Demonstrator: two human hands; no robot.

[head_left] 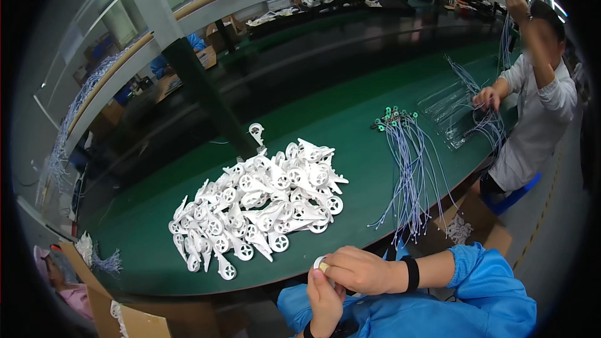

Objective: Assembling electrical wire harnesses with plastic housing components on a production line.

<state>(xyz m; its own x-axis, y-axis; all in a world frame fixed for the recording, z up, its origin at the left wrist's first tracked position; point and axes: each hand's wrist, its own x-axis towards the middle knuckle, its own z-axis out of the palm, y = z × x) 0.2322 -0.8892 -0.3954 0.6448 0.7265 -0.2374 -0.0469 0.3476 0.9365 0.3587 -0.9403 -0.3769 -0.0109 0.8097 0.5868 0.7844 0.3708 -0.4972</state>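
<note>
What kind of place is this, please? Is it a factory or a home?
Most likely a factory assembly line. A long green workbench carries a heap of identical white plastic parts and bundles of thin wires. The person's hands hold one small white part, and a co-worker sorts wires nearby.

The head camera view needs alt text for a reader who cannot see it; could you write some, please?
A person's left hand and right hand hold a small white round part at the edge of a green table. On it lie a pile of white plastic wheel-ended parts and a bundle of thin wires; a co-worker sorts wires at right.
</note>
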